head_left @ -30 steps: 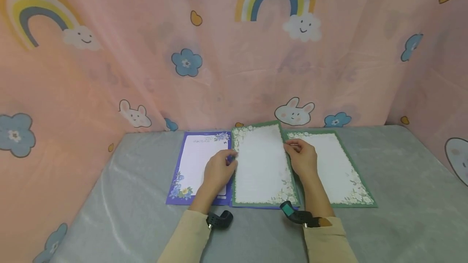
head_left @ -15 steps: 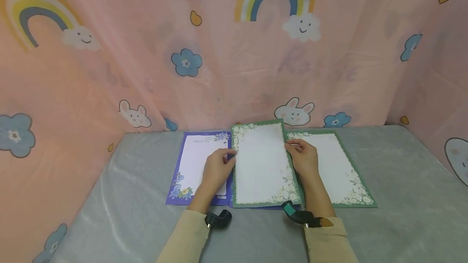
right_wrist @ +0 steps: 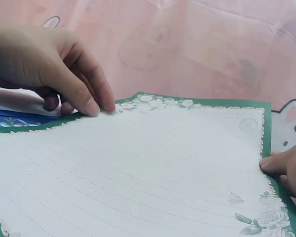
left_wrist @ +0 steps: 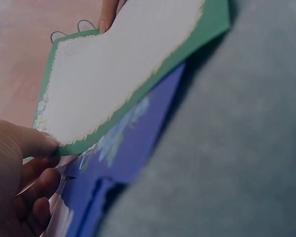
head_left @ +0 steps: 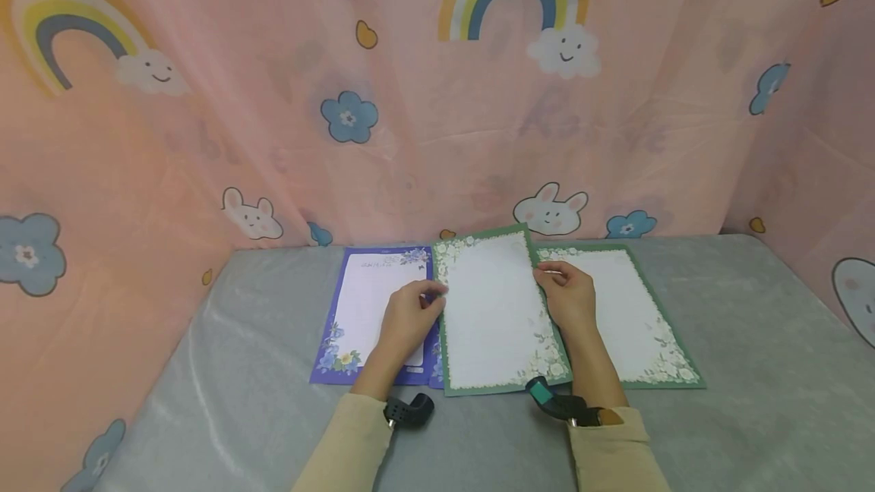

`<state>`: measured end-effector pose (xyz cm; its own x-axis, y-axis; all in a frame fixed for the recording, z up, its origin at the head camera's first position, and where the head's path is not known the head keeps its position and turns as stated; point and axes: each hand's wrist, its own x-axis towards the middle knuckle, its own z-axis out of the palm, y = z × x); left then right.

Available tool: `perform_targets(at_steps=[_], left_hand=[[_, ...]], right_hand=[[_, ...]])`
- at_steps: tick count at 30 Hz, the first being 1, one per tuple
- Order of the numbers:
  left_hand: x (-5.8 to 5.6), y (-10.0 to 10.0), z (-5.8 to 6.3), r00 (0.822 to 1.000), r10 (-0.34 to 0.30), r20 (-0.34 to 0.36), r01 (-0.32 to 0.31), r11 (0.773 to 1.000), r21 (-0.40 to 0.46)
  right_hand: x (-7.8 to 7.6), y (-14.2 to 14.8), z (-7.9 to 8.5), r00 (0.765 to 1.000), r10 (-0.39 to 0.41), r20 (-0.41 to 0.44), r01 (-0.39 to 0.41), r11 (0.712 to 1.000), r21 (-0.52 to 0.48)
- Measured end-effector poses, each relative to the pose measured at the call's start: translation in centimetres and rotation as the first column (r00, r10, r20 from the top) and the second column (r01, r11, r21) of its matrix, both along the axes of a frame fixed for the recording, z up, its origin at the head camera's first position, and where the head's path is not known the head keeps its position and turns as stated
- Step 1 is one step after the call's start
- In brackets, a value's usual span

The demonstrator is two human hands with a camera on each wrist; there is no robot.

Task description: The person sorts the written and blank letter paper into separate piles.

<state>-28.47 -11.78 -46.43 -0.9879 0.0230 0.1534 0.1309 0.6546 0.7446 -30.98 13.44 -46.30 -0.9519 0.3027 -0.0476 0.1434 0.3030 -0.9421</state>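
Observation:
A sheet of letter paper (head_left: 495,317) with a green border and white flowers is held tilted over the middle of the table. My left hand (head_left: 408,317) pinches its left edge between thumb and fingers. On the opposite edge, my right hand (head_left: 570,298) pinches it too. In the right wrist view the sheet (right_wrist: 148,163) shows faint dotted lines and bends slightly between the hands. Beneath it lies purple-bordered paper with blue flowers (left_wrist: 118,138), mostly covered in the head view.
To the left lies a purple-bordered sheet (head_left: 355,310) with a short line of writing at its top. A second green-bordered sheet (head_left: 629,310) lies to the right. Grey cloth (head_left: 246,340) covers the table, and a pink patterned curtain (head_left: 410,173) hangs behind.
The held green-bordered sheet has lifted slightly and its lower edge has swung toward me and to the right, showing a strip of purple paper at its lower left. Both hands keep their pinch.

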Motion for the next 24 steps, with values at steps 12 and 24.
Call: perform_targets(at_steps=[12, 24], left_hand=[[-0.23, -0.03, 0.10, 1.000, -0.023, 0.011, 0.023, 1.000, 0.005], [-0.45, -0.14, -0.11, 0.997, 0.055, -0.049, -0.047, 0.988, 0.146]], right_hand=[[0.10, 0.07, 0.14, 1.000, -0.007, 0.000, 0.007, 1.000, -0.015], [0.34, -0.07, 0.45, 0.995, 0.098, 0.009, -0.098, 0.994, -0.047]])
